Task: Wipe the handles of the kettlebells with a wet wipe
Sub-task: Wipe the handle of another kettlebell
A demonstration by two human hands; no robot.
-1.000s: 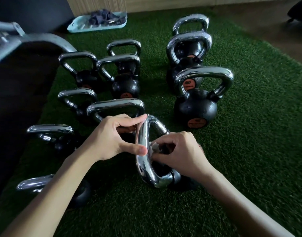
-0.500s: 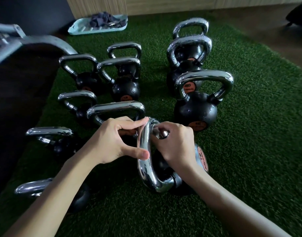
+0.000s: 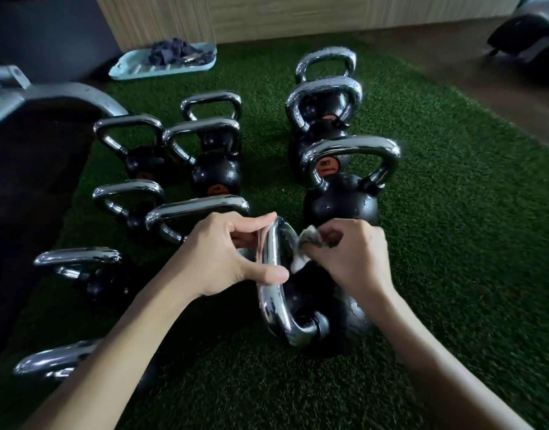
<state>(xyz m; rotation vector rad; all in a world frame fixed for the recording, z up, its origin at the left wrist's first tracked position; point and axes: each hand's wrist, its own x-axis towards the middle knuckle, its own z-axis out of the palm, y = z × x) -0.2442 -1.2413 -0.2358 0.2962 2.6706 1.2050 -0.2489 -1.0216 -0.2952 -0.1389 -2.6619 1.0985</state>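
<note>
A black kettlebell lies tilted on the green turf, its chrome handle (image 3: pixel 271 293) turned towards me. My left hand (image 3: pixel 223 252) grips the handle's top bar from the left, thumb under and fingers over it. My right hand (image 3: pixel 350 256) pinches a crumpled white wet wipe (image 3: pixel 304 246) and presses it against the inner far side of that handle. The kettlebell's black body (image 3: pixel 338 311) shows below my right wrist.
Several more chrome-handled kettlebells stand on the turf (image 3: pixel 453 243): a row at right with the nearest one (image 3: pixel 344 187) just behind my hands, others at left (image 3: pixel 201 209). A dark bench (image 3: pixel 27 169) lies at left. A pale tray (image 3: pixel 161 62) with dark cloths sits by the wall.
My right hand has slid up along the handle's far side and then off towards the inner side, so the wipe now shows. My left hand has kept its grip.
</note>
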